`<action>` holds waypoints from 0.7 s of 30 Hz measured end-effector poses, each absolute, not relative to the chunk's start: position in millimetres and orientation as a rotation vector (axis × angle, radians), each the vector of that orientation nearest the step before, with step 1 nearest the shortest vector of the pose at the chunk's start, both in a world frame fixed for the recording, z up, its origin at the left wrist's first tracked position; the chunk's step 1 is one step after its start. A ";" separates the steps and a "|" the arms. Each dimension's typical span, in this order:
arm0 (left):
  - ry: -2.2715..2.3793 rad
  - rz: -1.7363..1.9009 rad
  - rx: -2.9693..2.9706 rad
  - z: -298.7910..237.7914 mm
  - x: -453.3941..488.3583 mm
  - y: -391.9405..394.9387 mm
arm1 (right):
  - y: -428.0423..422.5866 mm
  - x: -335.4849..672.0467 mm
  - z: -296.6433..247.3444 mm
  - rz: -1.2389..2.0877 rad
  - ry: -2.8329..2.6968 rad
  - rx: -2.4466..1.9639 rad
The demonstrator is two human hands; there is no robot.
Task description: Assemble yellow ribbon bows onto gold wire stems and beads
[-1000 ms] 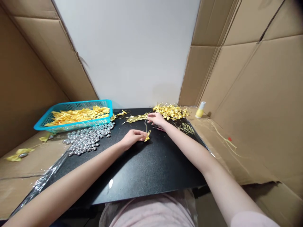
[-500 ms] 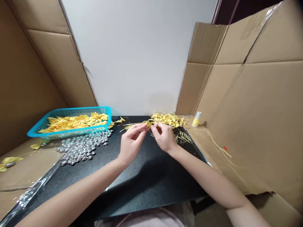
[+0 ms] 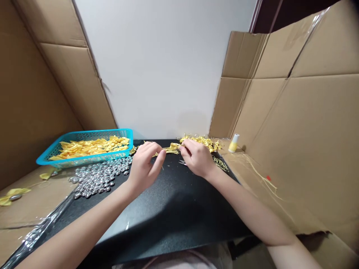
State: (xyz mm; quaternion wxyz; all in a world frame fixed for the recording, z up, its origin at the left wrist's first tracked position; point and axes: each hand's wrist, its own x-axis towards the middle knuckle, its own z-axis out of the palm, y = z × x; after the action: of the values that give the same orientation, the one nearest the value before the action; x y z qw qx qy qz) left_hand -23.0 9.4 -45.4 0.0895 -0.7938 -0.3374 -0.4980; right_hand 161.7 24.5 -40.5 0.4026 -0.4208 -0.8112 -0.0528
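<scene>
My right hand (image 3: 198,158) is closed in a pinch at the back of the black table, with a yellow ribbon bow (image 3: 175,146) at its fingertips. To its left, my left hand (image 3: 144,164) has its fingers curled and thumb close to the index finger; whatever lies between them is too small to make out. Thin yellow cords (image 3: 168,150) run across the gap between the two hands. Scissors (image 3: 182,163) lie on the table, partly hidden under my right hand.
At the left stands a blue basket (image 3: 84,158) of yellow ribbon pieces, with many silver beads (image 3: 97,177) before it. A pile of yellow bows (image 3: 209,143) and cord scraps (image 3: 220,163) lie behind my right hand. A small bottle (image 3: 233,143) stands right, near cardboard walls (image 3: 303,123).
My hands have moved apart: the left one went left and away from the yellow bow, while the right stayed near it. The scissors have come into view.
</scene>
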 end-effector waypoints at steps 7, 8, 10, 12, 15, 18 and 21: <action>-0.609 -1.197 -2.623 -55.0 -25.9 1.1 | 12.6 159.6 -33.5 -0.150 -2.065 -0.989; -0.712 -1.319 -2.583 -53.2 -28.1 4.0 | 10.7 159.2 -31.8 -0.152 -2.071 -0.975; -0.932 -1.511 -2.501 -45.5 -31.7 9.9 | 7.7 158.6 -28.5 -0.151 -2.090 -0.952; -1.036 -1.486 -2.532 -35.3 -32.1 14.8 | 6.0 158.3 -25.3 -0.146 -2.113 -0.927; -1.055 -1.380 -2.574 -23.4 -26.8 20.0 | 5.4 157.8 -20.8 -0.135 -2.108 -0.875; -1.048 -1.426 -2.458 -18.1 -19.5 23.2 | 6.4 156.3 -16.4 -0.146 -1.945 -0.854; -1.038 -1.480 -2.311 -13.4 -14.6 23.3 | 7.8 153.2 -10.9 -0.196 -1.815 -0.863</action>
State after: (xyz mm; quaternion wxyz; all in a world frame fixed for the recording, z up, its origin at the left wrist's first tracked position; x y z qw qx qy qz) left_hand -14.6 23.3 -13.4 0.1035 -0.7834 -0.3518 -0.5018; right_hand 153.2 7.8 -10.9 0.5324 -0.3617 -0.7609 -0.0821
